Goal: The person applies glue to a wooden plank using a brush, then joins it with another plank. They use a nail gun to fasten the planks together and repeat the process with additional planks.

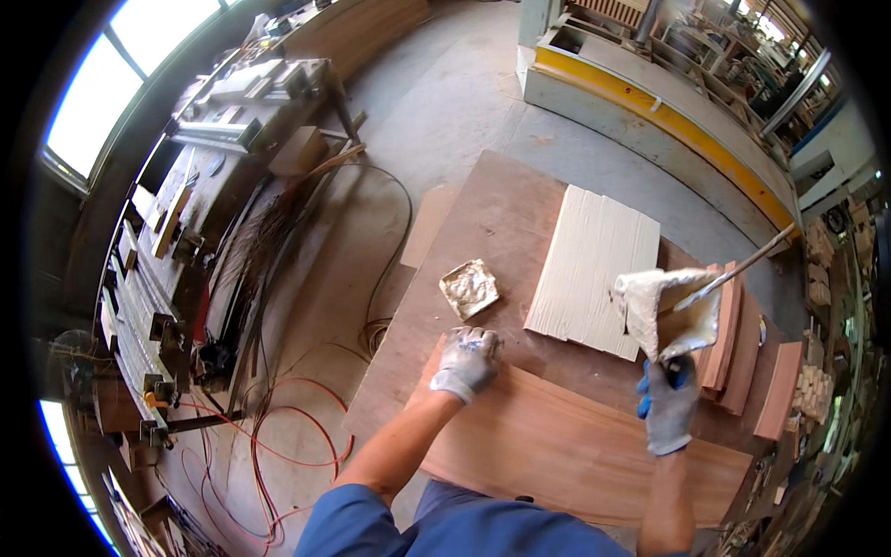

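My right hand [668, 406], in a grey glove with blue on the fingers, grips a glue-crusted container [647, 311] from below. The container is tilted, and a long brush or stick [733, 276] pokes out of its mouth; the stick's lower end is hidden inside. My left hand [467, 362], also gloved, has its fingers curled over the far edge of a long reddish wooden board [557, 432] near its left end. Beyond lies a cream-coated panel [594, 269] with a streaky surface. A square dish caked with dried glue [470, 290] sits ahead of my left hand.
Brown sheet tabletop [501, 213] carries all this. Several reddish wooden strips [747, 362] stack at the right. Red hoses [278, 436] coil on the floor at left, beside a rack with clamps [153, 343]. A machine with a yellow edge [668, 116] stands at the back right.
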Tool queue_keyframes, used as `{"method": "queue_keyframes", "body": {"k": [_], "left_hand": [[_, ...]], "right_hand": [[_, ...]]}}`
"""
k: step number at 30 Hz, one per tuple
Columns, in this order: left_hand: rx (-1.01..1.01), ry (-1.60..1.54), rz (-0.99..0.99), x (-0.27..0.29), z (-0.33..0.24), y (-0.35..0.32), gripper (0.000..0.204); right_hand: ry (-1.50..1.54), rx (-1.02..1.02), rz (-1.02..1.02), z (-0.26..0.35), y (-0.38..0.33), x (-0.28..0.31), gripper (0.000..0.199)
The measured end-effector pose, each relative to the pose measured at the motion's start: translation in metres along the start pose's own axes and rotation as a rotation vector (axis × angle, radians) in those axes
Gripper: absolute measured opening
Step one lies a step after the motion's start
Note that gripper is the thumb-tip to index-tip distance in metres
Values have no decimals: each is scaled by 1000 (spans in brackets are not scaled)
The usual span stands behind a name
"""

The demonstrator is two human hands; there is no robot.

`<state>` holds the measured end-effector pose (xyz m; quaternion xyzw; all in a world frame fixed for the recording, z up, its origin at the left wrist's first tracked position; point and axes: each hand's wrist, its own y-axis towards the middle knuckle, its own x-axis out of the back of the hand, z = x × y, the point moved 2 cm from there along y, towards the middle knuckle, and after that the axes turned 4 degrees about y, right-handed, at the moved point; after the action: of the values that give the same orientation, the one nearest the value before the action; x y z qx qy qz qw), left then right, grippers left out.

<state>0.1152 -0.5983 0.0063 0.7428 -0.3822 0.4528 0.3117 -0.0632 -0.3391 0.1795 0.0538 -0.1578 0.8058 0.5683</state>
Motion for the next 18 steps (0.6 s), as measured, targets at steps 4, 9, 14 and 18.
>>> {"method": "queue_keyframes", "body": {"k": [4, 9, 14, 18], "left_hand": [[-4, -33, -42, 0, 0, -3, 19], [5, -40, 53, 0, -3, 3, 19], [23, -22, 35, -4, -5, 0, 22], [11, -13, 19, -6, -1, -1, 19]], "right_hand": [[70, -185, 332, 29, 32, -28, 28], [-72, -345, 432, -6, 55, -98, 29], [-11, -370, 506, -9, 54, -133, 27], [-56, -336, 574, -8, 53, -158, 26]]}}
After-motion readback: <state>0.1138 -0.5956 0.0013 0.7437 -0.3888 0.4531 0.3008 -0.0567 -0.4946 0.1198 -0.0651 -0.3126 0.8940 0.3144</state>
